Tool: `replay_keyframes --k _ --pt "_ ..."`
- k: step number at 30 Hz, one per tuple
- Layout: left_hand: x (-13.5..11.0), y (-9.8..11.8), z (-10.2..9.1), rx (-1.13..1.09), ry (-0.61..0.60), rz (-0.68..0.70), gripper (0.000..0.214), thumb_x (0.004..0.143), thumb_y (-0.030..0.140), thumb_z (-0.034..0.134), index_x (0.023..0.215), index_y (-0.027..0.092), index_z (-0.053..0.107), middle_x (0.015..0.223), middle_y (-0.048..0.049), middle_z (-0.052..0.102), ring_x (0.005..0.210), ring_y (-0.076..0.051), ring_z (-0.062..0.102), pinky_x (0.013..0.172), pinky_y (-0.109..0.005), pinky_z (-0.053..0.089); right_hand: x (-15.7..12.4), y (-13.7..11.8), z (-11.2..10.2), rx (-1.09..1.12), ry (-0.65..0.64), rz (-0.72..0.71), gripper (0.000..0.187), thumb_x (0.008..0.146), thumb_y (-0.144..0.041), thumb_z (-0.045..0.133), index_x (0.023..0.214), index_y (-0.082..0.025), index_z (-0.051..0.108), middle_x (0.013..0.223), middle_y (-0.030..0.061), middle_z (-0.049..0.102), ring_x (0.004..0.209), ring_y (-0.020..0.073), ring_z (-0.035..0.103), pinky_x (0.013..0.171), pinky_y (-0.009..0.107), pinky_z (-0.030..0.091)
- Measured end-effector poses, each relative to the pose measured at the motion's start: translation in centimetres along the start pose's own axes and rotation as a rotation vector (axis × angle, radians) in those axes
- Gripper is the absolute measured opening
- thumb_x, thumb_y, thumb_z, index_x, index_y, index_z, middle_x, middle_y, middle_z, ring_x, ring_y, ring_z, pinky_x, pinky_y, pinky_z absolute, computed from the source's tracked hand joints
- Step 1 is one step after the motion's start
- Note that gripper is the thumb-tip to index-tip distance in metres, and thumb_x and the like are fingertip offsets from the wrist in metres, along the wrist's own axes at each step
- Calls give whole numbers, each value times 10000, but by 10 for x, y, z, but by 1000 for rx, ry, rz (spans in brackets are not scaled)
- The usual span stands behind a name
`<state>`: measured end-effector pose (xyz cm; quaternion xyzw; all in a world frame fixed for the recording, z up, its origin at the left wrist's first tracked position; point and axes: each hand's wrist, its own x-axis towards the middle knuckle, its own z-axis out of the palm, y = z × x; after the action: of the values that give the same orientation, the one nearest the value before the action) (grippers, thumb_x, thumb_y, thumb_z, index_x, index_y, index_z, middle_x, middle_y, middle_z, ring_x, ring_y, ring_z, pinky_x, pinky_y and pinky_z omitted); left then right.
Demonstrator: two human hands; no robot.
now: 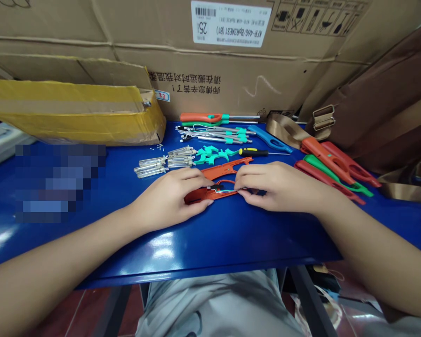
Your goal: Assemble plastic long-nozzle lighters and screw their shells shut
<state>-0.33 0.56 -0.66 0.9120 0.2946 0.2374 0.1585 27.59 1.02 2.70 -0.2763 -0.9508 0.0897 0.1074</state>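
Observation:
My left hand (182,194) grips the left end of an orange lighter handle half (225,193), thumb on the near edge and fingers over the far side. Inside this shell lie a small black part (215,187) and thin white and greenish wires. At the shell's right end my right hand (266,185) is closed in a pinch; its fingertips hide what they hold. Just behind, a second orange handle half (226,169) lies on the blue table (196,248). A yellow-and-black screwdriver (254,152) rests beyond my right hand.
Behind are clear lighter-fuel tanks (150,166), green plastic pieces (212,154), metal lighter tubes (221,135) and an orange lighter (201,117). Red and green handle shells (333,164) lie right, near a brown strap (284,131). A yellow-taped box (108,121) stands left; a large carton (126,28) backs the table.

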Motion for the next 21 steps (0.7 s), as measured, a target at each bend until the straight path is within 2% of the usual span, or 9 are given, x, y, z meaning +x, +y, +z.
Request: replay_keyframes --k 5,10,12,16,21 --pt "0 -2 0 0 -11 -8 284 950 283 653 1196 154 707 1108 -86 715 1010 -232 677 892 -388 573 -1 0 -10 99 -30 27 137 924 -159 574 930 -182 708 960 44 699 858 172 651 766 288 465" --pt "-1 -2 0 7 -5 -7 261 953 296 653 1176 176 718 1107 -82 719 1002 -227 683 880 -373 573 -2 -1 -18 217 -195 55 145 890 -146 623 936 -205 748 950 27 695 813 151 634 734 271 466" --pt "-1 -2 0 12 4 -4 249 955 293 651 1165 182 722 1111 -81 721 1002 -222 684 882 -365 572 -2 0 -19 249 -244 81 197 880 -135 624 1004 -213 755 982 26 693 823 147 633 737 264 474" --pt "0 -2 0 22 12 6 252 958 290 645 1166 169 721 1104 -86 723 996 -220 683 877 -365 574 -2 4 -20 289 -196 120 278 869 -144 607 1115 -209 719 1067 49 682 872 160 630 765 272 487" --pt "-1 -2 -1 31 -5 6 248 962 295 639 1162 173 721 1109 -84 723 994 -218 683 871 -365 574 -11 17 -25 172 -159 240 159 833 -221 656 986 -221 698 1037 40 691 851 178 619 727 277 448"
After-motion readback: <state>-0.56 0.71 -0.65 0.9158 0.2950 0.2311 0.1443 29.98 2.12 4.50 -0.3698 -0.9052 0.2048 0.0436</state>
